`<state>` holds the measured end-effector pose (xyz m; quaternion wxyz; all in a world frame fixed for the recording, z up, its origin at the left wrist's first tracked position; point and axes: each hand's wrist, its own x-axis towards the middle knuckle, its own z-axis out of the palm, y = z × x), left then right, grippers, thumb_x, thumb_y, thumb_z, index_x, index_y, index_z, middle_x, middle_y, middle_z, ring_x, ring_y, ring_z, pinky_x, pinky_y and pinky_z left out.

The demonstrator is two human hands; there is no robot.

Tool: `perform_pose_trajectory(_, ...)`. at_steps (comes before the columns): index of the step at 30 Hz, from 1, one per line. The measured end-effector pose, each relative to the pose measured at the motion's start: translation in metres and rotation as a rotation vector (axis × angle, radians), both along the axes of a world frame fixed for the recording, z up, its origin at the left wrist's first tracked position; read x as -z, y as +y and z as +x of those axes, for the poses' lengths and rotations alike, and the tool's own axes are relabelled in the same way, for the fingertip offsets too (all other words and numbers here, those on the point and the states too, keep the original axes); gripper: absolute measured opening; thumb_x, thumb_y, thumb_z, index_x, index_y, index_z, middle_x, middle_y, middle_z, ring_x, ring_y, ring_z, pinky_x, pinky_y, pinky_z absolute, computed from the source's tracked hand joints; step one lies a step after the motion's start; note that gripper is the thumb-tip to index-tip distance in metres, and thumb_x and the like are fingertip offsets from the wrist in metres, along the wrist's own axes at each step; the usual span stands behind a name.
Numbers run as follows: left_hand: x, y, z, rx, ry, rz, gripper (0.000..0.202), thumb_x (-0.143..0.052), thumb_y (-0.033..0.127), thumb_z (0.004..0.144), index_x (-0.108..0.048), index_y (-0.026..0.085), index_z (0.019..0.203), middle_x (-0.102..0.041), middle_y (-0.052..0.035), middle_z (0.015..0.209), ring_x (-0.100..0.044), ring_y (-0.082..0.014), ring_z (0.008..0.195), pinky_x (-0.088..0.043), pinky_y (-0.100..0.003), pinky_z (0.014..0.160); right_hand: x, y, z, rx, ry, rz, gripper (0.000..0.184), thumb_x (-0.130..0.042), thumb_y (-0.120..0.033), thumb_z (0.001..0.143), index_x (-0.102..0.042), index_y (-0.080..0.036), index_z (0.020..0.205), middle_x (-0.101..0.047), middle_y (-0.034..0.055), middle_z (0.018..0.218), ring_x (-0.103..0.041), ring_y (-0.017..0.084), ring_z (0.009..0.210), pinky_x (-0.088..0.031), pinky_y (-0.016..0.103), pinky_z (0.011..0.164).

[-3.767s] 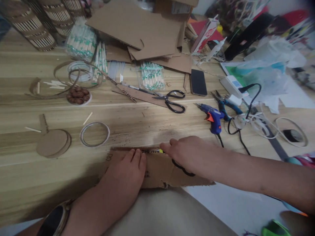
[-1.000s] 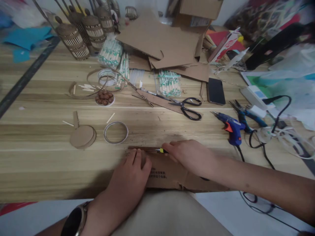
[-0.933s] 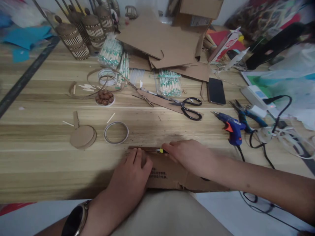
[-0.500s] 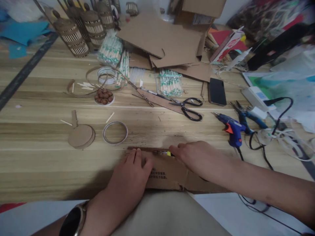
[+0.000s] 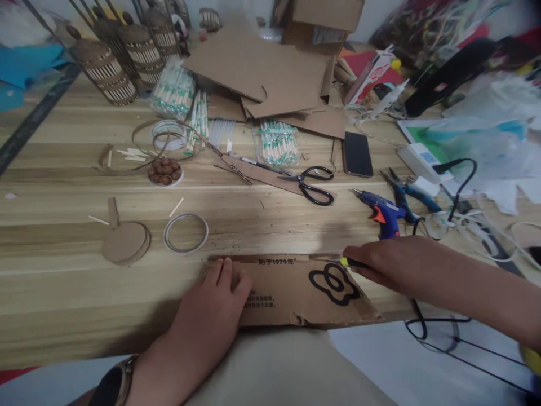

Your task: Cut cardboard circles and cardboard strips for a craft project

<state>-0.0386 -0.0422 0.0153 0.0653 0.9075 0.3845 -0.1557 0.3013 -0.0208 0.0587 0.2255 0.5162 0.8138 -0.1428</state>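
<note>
A brown cardboard piece [image 5: 296, 290] with black print and a black flower-shaped mark lies at the table's near edge. My left hand [image 5: 213, 304] rests flat on its left part, fingers stretched out together. My right hand [image 5: 386, 262] is closed on a utility knife [image 5: 338, 259] with a yellow tip. The blade lies along the cardboard's far edge, near its right end.
Beyond lie black scissors [image 5: 310, 183], a blue glue gun [image 5: 382, 208] with a black cord, blue pliers [image 5: 406, 189], a phone [image 5: 357, 153], a tape ring [image 5: 186, 232], cardboard discs [image 5: 125, 242], a dish of brown beads [image 5: 164, 172], stick packs [image 5: 276, 141] and cardboard sheets [image 5: 262, 70].
My right hand has drawn the knife rightward along the cardboard's far edge, uncovering the printed text and flower mark. My left hand has stayed pressed on the left part.
</note>
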Motion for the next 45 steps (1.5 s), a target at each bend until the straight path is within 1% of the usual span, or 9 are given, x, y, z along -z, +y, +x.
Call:
perform_pose_trajectory(2,0.004,-0.004,-0.002,-0.008,-0.042,0.043,0.042,-0.050,0.006,0.089,-0.065,0.011,0.128,-0.066,-0.0246,0.134,-0.064,-0.0372,0.125,-0.059,-0.051,0.095,-0.009,0.011,-0.013,-0.005,0.026,-0.084,0.018,-0.049,-0.025,0.099,-0.067,-0.023,0.096,-0.075,0.0050,0.077,-0.068,0.022,0.064,-0.032,0.028,0.052)
perform_pose_trajectory(5,0.008,-0.010,-0.004,-0.042,-0.101,0.108,0.047,-0.050,0.004,0.086,-0.064,0.010,0.132,-0.068,-0.0232,0.130,-0.066,-0.0364,0.121,-0.060,-0.051,0.095,-0.013,0.024,-0.055,0.004,0.127,-0.085,0.019,-0.048,-0.026,0.101,-0.063,-0.020,0.109,-0.076,0.0069,0.086,-0.071,0.023,0.075,-0.036,0.028,0.056)
perform_pose_trajectory(9,0.012,-0.017,-0.004,-0.066,-0.131,0.198,0.048,-0.046,-0.002,0.083,-0.068,0.010,0.125,-0.074,-0.0179,0.115,-0.072,-0.0313,0.106,-0.063,-0.044,0.085,0.006,0.031,-0.117,-0.096,0.233,-0.102,0.015,-0.049,-0.023,0.100,-0.063,-0.018,0.105,-0.076,0.0062,0.087,-0.071,0.022,0.076,-0.036,0.028,0.056)
perform_pose_trajectory(13,0.016,-0.020,-0.004,-0.004,-0.238,0.381,0.043,-0.043,-0.004,0.079,-0.071,0.002,0.111,-0.077,-0.0210,0.103,-0.076,-0.0319,0.095,-0.065,-0.040,0.078,0.028,0.034,-0.151,-0.214,0.225,0.017,0.017,-0.050,-0.011,0.096,-0.064,-0.019,0.101,-0.076,0.0055,0.082,-0.072,0.022,0.072,-0.031,0.029,0.052)
perform_pose_trajectory(20,0.018,-0.018,-0.004,-0.019,-0.261,0.421,0.040,-0.040,-0.001,0.084,-0.071,0.004,0.109,-0.078,-0.0192,0.103,-0.076,-0.0288,0.094,-0.064,-0.037,0.078,0.025,0.036,-0.164,-0.288,0.155,0.036,0.018,-0.054,-0.008,0.094,-0.065,-0.020,0.102,-0.076,0.0055,0.079,-0.075,0.024,0.072,-0.033,0.029,0.048)
perform_pose_trajectory(28,0.014,-0.018,-0.005,-0.004,-0.203,0.255,0.042,-0.040,0.000,0.088,-0.067,0.002,0.120,-0.074,-0.0243,0.114,-0.074,-0.0325,0.104,-0.061,-0.044,0.086,0.011,0.040,-0.176,-0.270,0.142,-0.035,0.022,-0.052,-0.004,0.094,-0.067,-0.018,0.104,-0.079,0.0081,0.088,-0.077,0.026,0.076,-0.046,0.028,0.052)
perform_pose_trajectory(33,0.010,-0.016,-0.001,-0.028,-0.211,0.210,0.040,-0.042,0.001,0.089,-0.066,0.000,0.121,-0.073,-0.0266,0.114,-0.073,-0.0343,0.103,-0.061,-0.047,0.087,0.004,0.042,-0.186,-0.274,0.134,-0.064,0.022,-0.054,-0.002,0.091,-0.071,-0.017,0.095,-0.078,0.0106,0.084,-0.077,0.029,0.074,-0.049,0.029,0.053)
perform_pose_trajectory(39,0.003,-0.012,0.002,-0.069,-0.182,0.130,0.039,-0.045,0.001,0.087,-0.068,0.006,0.118,-0.075,-0.0207,0.113,-0.074,-0.0313,0.100,-0.061,-0.042,0.084,0.003,0.040,-0.198,-0.265,0.134,-0.124,0.028,-0.057,-0.003,0.086,-0.075,-0.019,0.098,-0.079,0.0109,0.083,-0.075,0.029,0.068,-0.053,0.031,0.052)
perform_pose_trajectory(45,0.000,-0.009,0.001,-0.068,-0.167,0.117,0.039,-0.044,0.000,0.087,-0.069,0.006,0.117,-0.076,-0.0186,0.106,-0.074,-0.0295,0.095,-0.061,-0.039,0.080,0.004,0.036,-0.196,-0.294,0.040,-0.074,0.034,-0.052,0.001,0.085,-0.076,-0.018,0.102,-0.079,0.0112,0.087,-0.077,0.028,0.072,-0.055,0.031,0.051)
